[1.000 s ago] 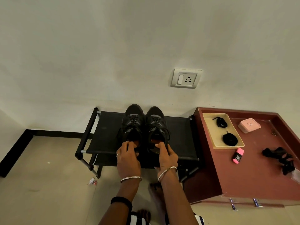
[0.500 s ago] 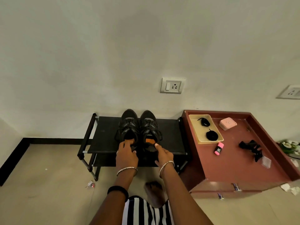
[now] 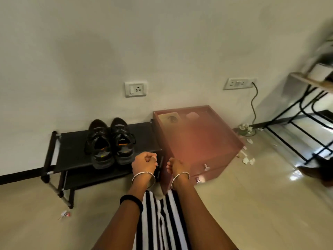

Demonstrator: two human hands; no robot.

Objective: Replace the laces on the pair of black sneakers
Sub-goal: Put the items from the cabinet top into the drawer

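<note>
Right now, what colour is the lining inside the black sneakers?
Orange, showing inside both black sneakers on the shoe rack. The head view shows it best.

I see the pair of black sneakers standing side by side on the top tier of a low black shoe rack. Their flanks touch, with toes toward the wall and heels toward me. Both sit upright on their soles. The left sneaker reaches slightly nearer the rack's front edge than the right sneaker. Their mouths gape and show orange inside. Black laces hang in slack loops over the outer sides. A dark coil lies in a pale tray on the reddish cabinet beside the rack. It is too blurred for me to tell whether it is a lace.
</note>
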